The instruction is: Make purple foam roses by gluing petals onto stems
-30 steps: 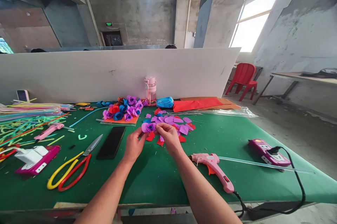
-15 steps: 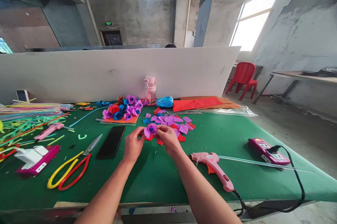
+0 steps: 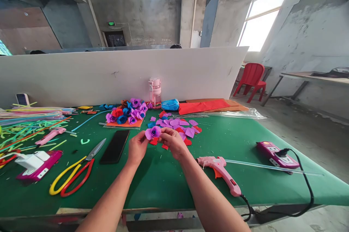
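Observation:
Between my two hands is a purple paper flower (image 3: 153,133) with a dark blue centre, held above the table. My left hand (image 3: 138,147) pinches its left edge. Closed fingers of my right hand (image 3: 172,141) grip its right side. Just behind lie loose purple petals (image 3: 174,123), with red and blue ones among them. Finished-looking purple, blue and red flowers (image 3: 131,112) are heaped on an orange sheet to the left. A pink glue gun (image 3: 219,172) with a clear glue stick rests to the right of my right forearm.
A black phone (image 3: 115,146) and scissors (image 3: 79,170) with yellow and red handles lie left. Power strips (image 3: 40,166) sit at both sides, a cable hanging off the right. Pipe cleaners (image 3: 32,114) fill the far left. A pink bottle (image 3: 155,90) stands before a white board (image 3: 109,76).
The flower has shifted slightly left and up, and its face is turned a little differently between my fingers. Both hands keep hold of it.

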